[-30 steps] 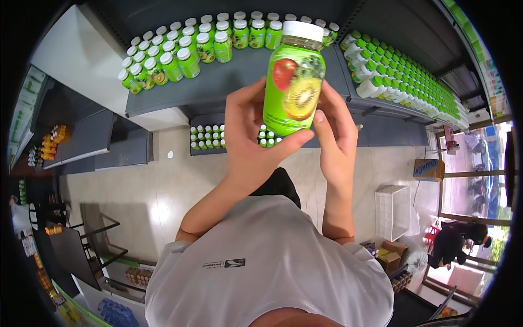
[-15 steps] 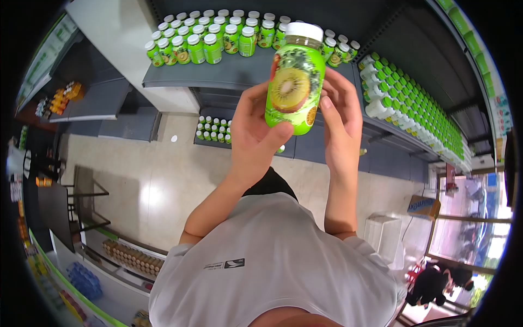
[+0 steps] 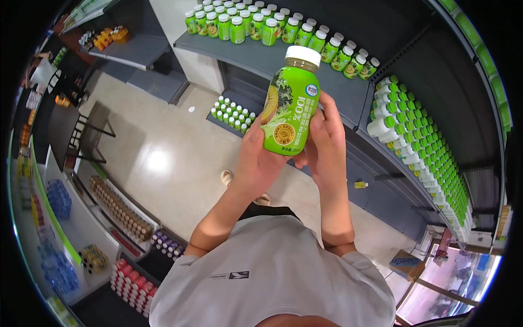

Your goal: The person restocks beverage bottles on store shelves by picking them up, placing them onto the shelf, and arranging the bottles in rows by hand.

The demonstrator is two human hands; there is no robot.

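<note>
A green juice bottle with a white cap is held upright in front of me, its label showing kiwi, leafy greens and "100%". From the left and below, my left hand grips its lower side. On the other side my right hand has its fingers curled against the bottle's right edge and base. Some fingertips of both hands are hidden behind the bottle. Beyond it, rows of similar green bottles stand on a dark grey shelf.
White bottles with green caps fill the shelf at right. Small bottles stand on a lower shelf. A cardboard box sits near the glass door. A table stands at left, and red-capped bottles fill the lower-left rack.
The bottle has been turned so the kiwi picture moves left and the printed text faces me. It sits slightly lower, with both hands still on it. My view has swung round.
</note>
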